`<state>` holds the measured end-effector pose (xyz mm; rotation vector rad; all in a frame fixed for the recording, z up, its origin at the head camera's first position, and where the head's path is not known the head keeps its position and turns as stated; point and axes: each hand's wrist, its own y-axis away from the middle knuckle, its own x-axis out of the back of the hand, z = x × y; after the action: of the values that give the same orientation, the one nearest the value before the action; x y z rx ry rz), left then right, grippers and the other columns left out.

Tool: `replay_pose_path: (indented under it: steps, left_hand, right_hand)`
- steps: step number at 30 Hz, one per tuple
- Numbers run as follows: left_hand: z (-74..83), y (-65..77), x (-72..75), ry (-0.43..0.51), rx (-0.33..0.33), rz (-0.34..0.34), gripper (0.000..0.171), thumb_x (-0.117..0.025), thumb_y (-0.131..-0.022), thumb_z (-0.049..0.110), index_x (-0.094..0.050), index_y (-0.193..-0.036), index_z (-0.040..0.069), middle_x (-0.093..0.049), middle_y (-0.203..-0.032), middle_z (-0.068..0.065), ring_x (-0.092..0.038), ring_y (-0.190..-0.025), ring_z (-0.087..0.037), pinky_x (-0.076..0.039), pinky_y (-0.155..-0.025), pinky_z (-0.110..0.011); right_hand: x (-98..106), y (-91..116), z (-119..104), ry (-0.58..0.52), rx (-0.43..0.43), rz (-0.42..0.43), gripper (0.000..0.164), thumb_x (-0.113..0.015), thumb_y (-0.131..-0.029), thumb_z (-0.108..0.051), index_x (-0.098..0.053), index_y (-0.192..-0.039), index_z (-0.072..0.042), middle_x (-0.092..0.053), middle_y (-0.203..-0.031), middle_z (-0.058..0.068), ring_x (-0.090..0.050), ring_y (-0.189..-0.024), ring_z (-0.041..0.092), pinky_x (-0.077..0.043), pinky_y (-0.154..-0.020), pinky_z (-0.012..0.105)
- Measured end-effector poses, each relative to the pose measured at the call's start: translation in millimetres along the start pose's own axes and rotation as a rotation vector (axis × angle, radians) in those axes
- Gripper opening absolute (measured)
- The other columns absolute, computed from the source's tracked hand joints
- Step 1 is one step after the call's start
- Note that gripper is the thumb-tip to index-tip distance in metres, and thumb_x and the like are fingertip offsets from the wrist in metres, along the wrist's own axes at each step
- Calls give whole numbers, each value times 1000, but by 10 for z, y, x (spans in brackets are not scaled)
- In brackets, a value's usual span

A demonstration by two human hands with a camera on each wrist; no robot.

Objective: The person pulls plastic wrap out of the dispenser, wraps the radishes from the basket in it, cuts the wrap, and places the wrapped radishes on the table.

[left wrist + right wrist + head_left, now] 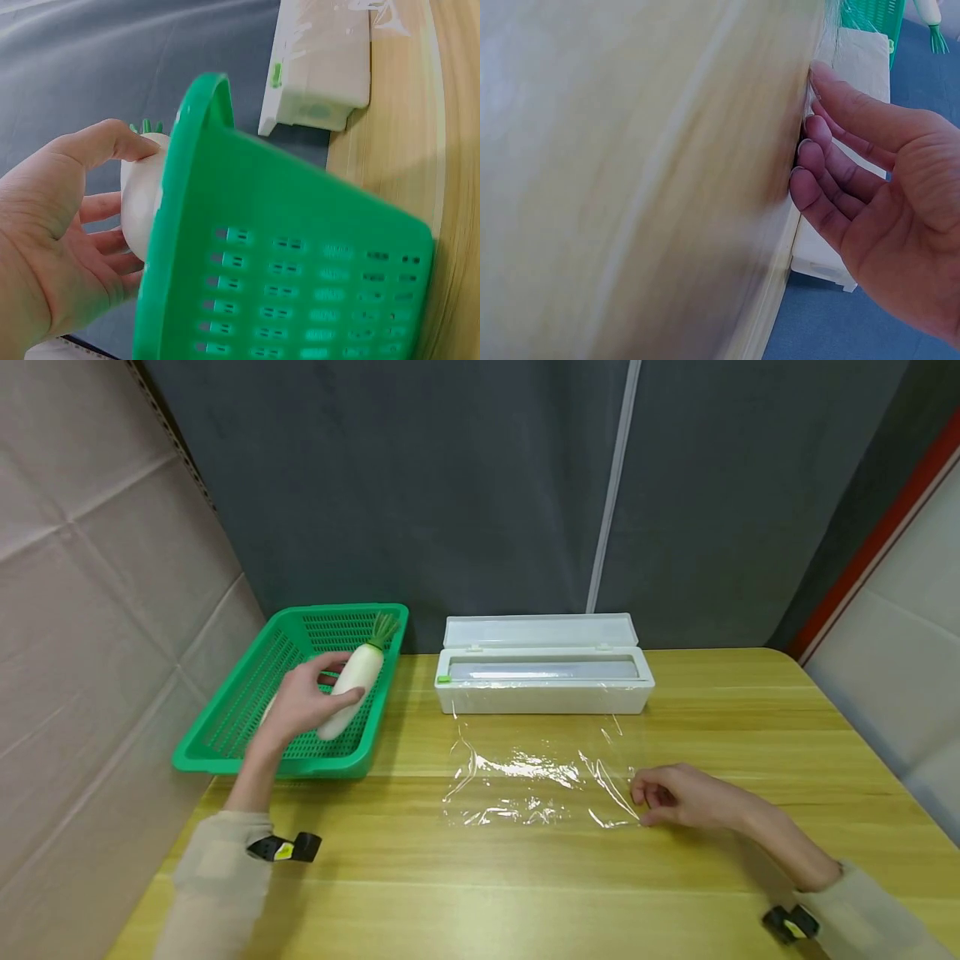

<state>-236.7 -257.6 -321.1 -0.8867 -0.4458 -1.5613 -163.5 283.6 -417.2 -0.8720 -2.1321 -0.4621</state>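
Observation:
My left hand (303,693) grips a white radish (352,689) with a green leafy top, thumb on one side and fingers on the other. The radish is tilted above the green basket (363,760); in the left wrist view the basket wall hides part of it. Clear plastic wrap (525,768) stretches from a white dispenser box (543,700) toward the table's front. At the wrap's near right corner, my right hand (686,797) pinches the film between thumb and index finger. The other fingers curl close over the tabletop in the right wrist view.
The dispenser's lid (540,631) stands raised at the back, and a green cutter slide (444,679) sits at the box's left end. A grey curtain (450,485) hangs behind the wooden table (495,893). White walls rise at both sides, the left one close to the basket.

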Motion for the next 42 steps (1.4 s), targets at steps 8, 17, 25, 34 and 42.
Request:
replay_pose_path:
  steps: [8, 17, 25, 34, 42]
  left_hand:
    - [136, 30, -114, 34, -51, -29, 60, -75, -93, 24, -52, -144, 2, -61, -127, -21, -62, -107, -39, -56, -80, -50]
    - [325, 18, -265, 51, -98, -53, 58, -76, -89, 20, -56, -141, 3, -64, -123, -17, -64, -101, -33, -55, -80, -46]
    - [503, -8, -459, 83, -154, -78, 56, -79, -86, 17, -59, -137, 4, -65, -125, -14, -64, -98, -29, -55, -78, -42]
    - [665, -20, -727, 97, -256, -109, 54, -80, -83, 14, -62, -133, 2, -67, -121, -13, -65, -96, -28, -57, -77, -42]
    - [760, -65, -965, 110, -337, -158, 52, -80, -81, 8, -64, -129, 0, -67, -119, -14, -64, -95, -26, -57, -75, -36]
  right_hand:
    - [0, -3, 4, 8, 0, -1, 20, -79, -88, -18, -60, -93, -16, -52, -75, -16, -49, -69, -1, -44, -61, 21]
    - [5, 0, 3, 10, -1, -1, 20, -79, -88, -19, -60, -93, -15, -52, -75, -16, -49, -69, -1, -44, -61, 21]
    - [3, 1, 8, 14, 7, 1, 20, -79, -88, -20, -60, -93, -15, -52, -75, -16, -49, -69, -1, -44, -61, 21]
    - [0, 0, 2, 9, 7, 5, 20, -79, -89, -20, -60, -94, -15, -53, -75, -15, -49, -70, -1, -45, -61, 21]
    - [-3, -3, -16, -6, 28, 15, 20, -78, -89, -21, -60, -93, -15, -52, -75, -14, -48, -69, -1, -43, -60, 22]
